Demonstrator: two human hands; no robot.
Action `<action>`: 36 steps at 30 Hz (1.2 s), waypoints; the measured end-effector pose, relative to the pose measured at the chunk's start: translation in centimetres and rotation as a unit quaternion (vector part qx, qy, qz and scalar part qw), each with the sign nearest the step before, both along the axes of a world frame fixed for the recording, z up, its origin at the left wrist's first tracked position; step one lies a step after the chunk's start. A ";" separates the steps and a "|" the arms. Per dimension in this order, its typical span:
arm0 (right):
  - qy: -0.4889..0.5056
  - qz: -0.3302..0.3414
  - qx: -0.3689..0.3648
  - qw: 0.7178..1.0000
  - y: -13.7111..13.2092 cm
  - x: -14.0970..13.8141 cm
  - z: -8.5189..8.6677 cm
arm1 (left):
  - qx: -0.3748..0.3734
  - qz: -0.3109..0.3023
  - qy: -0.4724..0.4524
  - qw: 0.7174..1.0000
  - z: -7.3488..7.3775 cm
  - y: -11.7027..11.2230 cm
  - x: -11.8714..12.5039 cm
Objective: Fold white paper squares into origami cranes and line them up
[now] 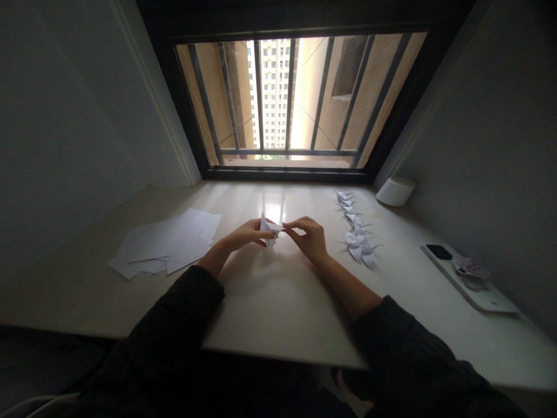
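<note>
A white folded paper crane (268, 231) is held up over the middle of the sill, its wings partly spread. My left hand (248, 233) is closed around its body from the left, covering part of it. From the right, the thumb and forefinger of my right hand (310, 235) pinch the thin pointed end of the same crane. Right of my hands, several finished-looking paper cranes (354, 220) stand in a row that runs toward the window. To the left lies a loose spread of white paper sheets (174, 238), overlapping one another.
The pale windowsill (270, 313) ends in a front edge close to my body. A barred window (272, 104) is at the back. On the right are a white rounded object (395, 191) against the wall and a phone (491, 299) with a decorated grip.
</note>
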State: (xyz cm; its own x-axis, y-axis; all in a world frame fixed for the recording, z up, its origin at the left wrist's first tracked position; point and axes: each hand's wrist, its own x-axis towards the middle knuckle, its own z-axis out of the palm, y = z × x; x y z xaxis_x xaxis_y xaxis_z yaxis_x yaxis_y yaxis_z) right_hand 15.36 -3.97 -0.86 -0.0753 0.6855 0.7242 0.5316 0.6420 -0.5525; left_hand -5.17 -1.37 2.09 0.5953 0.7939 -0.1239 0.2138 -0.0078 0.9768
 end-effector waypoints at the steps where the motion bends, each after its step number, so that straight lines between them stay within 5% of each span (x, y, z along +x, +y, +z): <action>1: 0.008 -0.016 -0.004 1.000 0.1 0.1 -0.1 | -0.001 -0.001 0.003 1.000 0.1 -0.1 0.0; 9: 0.031 -0.063 -0.013 0.997 0.2 0.3 -0.2 | 0.016 0.058 -0.007 0.998 -0.2 -0.2 0.6; 18: 0.074 0.074 -0.054 0.993 0.1 -0.5 -0.3 | -0.006 0.119 -0.055 0.991 0.0 -0.4 1.3; 33: 0.049 0.018 -0.043 0.998 0.0 -0.7 -0.3 | -0.048 0.041 -0.050 0.997 -0.2 -0.5 1.2; 36: 0.040 -0.003 -0.030 0.999 0.0 -0.7 -0.3 | -0.046 0.063 -0.037 0.996 -0.4 -0.4 1.4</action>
State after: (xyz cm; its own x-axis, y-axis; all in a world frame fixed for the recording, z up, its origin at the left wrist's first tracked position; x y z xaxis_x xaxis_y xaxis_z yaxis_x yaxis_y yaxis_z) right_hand 14.70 -3.95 -1.12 -0.0154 0.7287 0.6847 0.4884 0.6030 -0.6308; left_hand -3.80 -1.76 1.68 0.5018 0.8503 -0.1588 0.1352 0.1042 0.9853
